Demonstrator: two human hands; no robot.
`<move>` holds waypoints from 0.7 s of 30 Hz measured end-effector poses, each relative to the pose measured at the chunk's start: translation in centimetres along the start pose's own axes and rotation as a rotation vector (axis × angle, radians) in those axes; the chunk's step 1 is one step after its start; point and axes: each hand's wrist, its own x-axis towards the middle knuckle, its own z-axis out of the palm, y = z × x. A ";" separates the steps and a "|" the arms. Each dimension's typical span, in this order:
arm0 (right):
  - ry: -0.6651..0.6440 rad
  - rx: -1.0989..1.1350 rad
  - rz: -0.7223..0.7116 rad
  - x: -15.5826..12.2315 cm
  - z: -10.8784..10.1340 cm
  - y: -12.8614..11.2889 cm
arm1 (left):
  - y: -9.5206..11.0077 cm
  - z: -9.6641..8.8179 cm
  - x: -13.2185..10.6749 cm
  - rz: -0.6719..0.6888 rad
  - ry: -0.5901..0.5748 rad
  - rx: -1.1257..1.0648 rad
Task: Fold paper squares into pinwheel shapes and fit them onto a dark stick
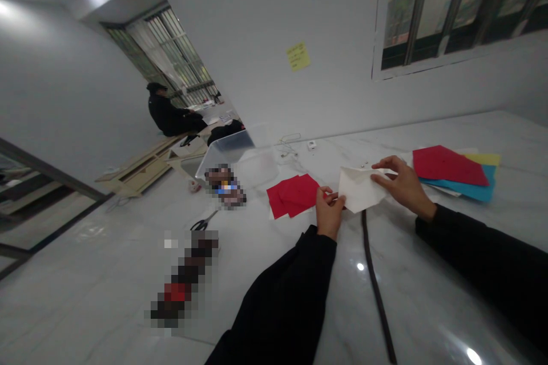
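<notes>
- A folded white paper sheet (pixel 358 188) sits just above the white marble tabletop (pixel 505 137), between both hands.
- The left hand (pixel 329 212) pinches its near edge with the fingertips.
- The right hand (pixel 403 186) grips its far end, fingers slightly spread.
- Folded red paper sheets (pixel 293 195) lie just beside the left hand.
- A stack of red, blue and yellow paper sheets (pixel 449 172) lies near the right hand.
- Black-handled scissors (pixel 201 223) lie farther left.

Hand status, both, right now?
Left hand: closed, pinching the folded white paper.
Right hand: closed, holding the same paper at its other side.
</notes>
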 end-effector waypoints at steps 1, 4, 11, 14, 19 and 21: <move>-0.029 0.039 0.043 0.1 0.0 0.5 | -0.1 0.0 0.1 0.001 0.016 -0.027; -0.135 0.085 0.126 0.2 -0.2 1.2 | -0.3 -0.1 0.3 0.012 0.032 -0.057; -0.224 0.037 0.217 0.6 -0.8 1.8 | -0.2 0.0 0.4 0.013 0.048 0.034; -0.228 0.082 0.231 0.7 -0.9 2.2 | -0.2 -0.1 0.2 0.012 0.058 0.025; -0.241 0.103 0.236 0.8 -0.9 2.5 | -0.4 -0.3 0.4 0.009 0.054 0.070; -0.250 0.160 0.269 0.9 -1.0 2.3 | -0.6 -0.5 0.5 0.011 0.060 0.090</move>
